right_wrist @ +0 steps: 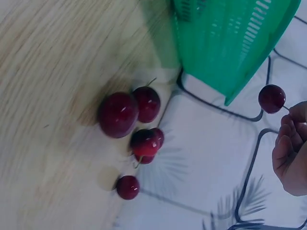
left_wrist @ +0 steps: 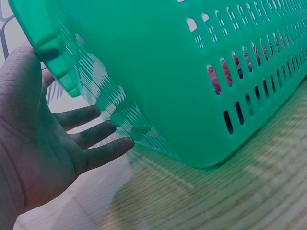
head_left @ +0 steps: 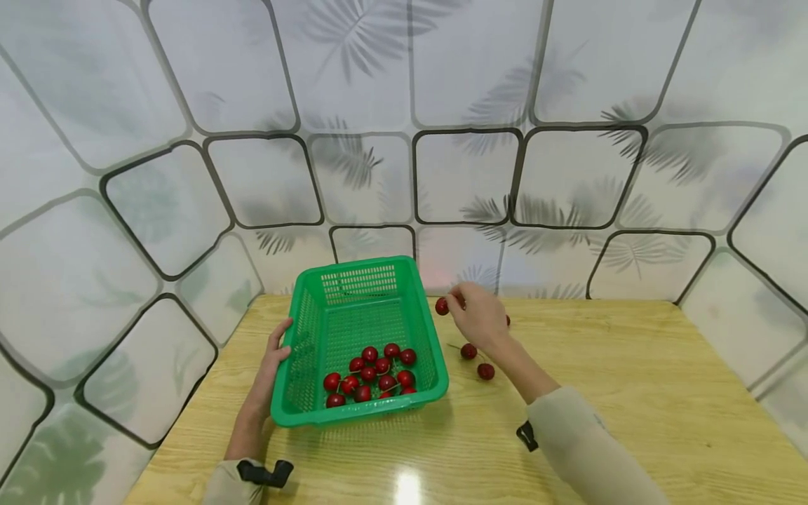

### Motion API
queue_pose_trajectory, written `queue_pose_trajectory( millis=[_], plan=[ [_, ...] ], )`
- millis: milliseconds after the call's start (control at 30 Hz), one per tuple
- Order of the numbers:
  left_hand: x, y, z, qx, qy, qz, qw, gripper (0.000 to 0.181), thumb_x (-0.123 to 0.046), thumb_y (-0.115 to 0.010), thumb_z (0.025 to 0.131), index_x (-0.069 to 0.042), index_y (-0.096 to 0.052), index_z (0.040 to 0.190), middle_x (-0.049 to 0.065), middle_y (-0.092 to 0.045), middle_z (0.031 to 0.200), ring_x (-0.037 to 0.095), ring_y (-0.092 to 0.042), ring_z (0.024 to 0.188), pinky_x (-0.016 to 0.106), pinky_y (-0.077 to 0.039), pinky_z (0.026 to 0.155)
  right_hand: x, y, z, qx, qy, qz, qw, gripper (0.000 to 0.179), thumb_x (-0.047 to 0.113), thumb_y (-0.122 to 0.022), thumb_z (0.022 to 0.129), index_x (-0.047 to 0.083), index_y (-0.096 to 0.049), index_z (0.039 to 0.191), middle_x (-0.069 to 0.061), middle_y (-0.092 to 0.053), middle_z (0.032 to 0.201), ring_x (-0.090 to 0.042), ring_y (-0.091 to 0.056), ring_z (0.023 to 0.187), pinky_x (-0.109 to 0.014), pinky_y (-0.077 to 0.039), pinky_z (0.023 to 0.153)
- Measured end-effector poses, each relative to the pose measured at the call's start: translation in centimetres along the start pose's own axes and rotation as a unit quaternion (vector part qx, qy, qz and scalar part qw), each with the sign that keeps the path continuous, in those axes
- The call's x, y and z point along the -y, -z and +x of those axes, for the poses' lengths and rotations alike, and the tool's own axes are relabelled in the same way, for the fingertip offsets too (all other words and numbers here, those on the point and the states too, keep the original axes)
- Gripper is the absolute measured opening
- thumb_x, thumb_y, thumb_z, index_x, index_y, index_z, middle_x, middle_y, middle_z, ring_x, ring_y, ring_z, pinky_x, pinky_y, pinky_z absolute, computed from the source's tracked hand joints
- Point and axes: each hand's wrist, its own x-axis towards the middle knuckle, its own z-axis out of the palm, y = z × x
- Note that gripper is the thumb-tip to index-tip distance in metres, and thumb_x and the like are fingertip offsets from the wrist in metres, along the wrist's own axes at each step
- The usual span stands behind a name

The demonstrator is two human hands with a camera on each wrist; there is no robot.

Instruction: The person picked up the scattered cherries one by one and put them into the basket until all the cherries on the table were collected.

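A green plastic basket with slotted walls stands tilted on the table, several red cherries gathered at its near end. At the basket's left side, my left hand grips the rim; in the left wrist view its other fingers stretch along the outer wall. My right hand, just right of the basket, pinches a dark red cherry by its thin stem, holding it up off the table. Several loose cherries lie beneath and near this hand, some partly hidden by it in the head view.
The light wooden table extends to the right of the basket. Behind it hangs a pale wall covering with grey outlines and leaf prints, close to the table's back edge. Black straps sit at both sleeves.
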Motion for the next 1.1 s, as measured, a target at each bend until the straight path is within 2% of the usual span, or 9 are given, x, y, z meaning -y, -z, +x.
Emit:
queue_pose_trajectory(
  millis=[200, 367, 533, 700, 867, 1100],
  plan=[
    [0.1, 0.1, 0.0, -0.001, 0.002, 0.0, 1.0, 0.056, -0.028, -0.024, 0.108, -0.023, -0.007, 0.16, 0.011, -0.006, 0.161, 0.027, -0.035, 0.124, 0.027, -0.045, 0.087, 1.9, -0.8, -0.3, -0.04, 0.089, 0.003, 0.9952, 0.006, 0.009, -0.068, 0.092, 0.009, -0.07, 0.086, -0.002, -0.066, 0.08, -0.018, -0.06, 0.069, -0.033, -0.048, 0.057],
    [0.1, 0.1, 0.1, -0.001, -0.001, 0.001, 1.0, 0.056, -0.028, -0.025, 0.108, -0.022, -0.007, 0.16, 0.011, -0.007, 0.161, 0.028, -0.035, 0.124, 0.027, -0.045, 0.088, 3.6, -2.0, -0.8, -0.022, 0.13, 0.004, 0.9913, 0.005, 0.01, -0.069, 0.091, 0.009, -0.071, 0.087, -0.002, -0.067, 0.082, -0.016, -0.061, 0.066, -0.028, -0.047, 0.055],
    [0.0, 0.1, 0.0, -0.001, -0.005, 0.001, 1.0, 0.056, -0.028, -0.025, 0.108, -0.021, -0.007, 0.16, 0.011, -0.007, 0.161, 0.026, -0.036, 0.123, 0.026, -0.045, 0.088, 5.3, -3.4, -1.2, 0.042, 0.152, -0.023, 0.9872, 0.007, 0.013, -0.068, 0.093, 0.01, -0.07, 0.087, -0.001, -0.066, 0.081, -0.011, -0.056, 0.06, -0.021, -0.04, 0.049],
    [0.0, 0.1, 0.0, -0.005, -0.001, 0.0, 1.0, 0.056, -0.027, -0.025, 0.108, -0.021, -0.007, 0.161, 0.011, -0.007, 0.162, 0.025, -0.036, 0.123, 0.025, -0.045, 0.088, 6.8, -4.9, -1.3, 0.128, 0.171, -0.068, 0.9745, 0.014, 0.015, -0.064, 0.095, 0.013, -0.067, 0.081, 0.003, -0.06, 0.074, -0.008, -0.048, 0.056, -0.022, -0.038, 0.049],
    [0.1, 0.1, 0.0, -0.005, -0.006, -0.001, 1.0, 0.056, -0.028, -0.025, 0.108, -0.02, -0.008, 0.161, 0.011, -0.008, 0.161, 0.021, -0.04, 0.121, 0.025, -0.046, 0.087, 7.9, -6.4, -1.5, 0.219, 0.144, -0.095, 0.9605, 0.034, 0.014, -0.06, 0.095, 0.018, -0.048, 0.064, 0.007, -0.041, 0.06, -0.008, -0.035, 0.052, -0.024, -0.032, 0.046],
    [0.1, 0.1, 0.1, -0.004, -0.004, -0.001, 1.0, 0.056, -0.028, -0.026, 0.108, -0.02, -0.008, 0.16, 0.012, -0.009, 0.16, 0.023, -0.039, 0.121, 0.026, -0.046, 0.087, 8.2, -7.6, -2.1, 0.272, 0.122, -0.116, 0.9476, 0.041, 0.015, -0.06, 0.093, 0.018, -0.04, 0.058, 0.007, -0.033, 0.053, -0.009, -0.03, 0.048, -0.025, -0.032, 0.043]
  ],
)
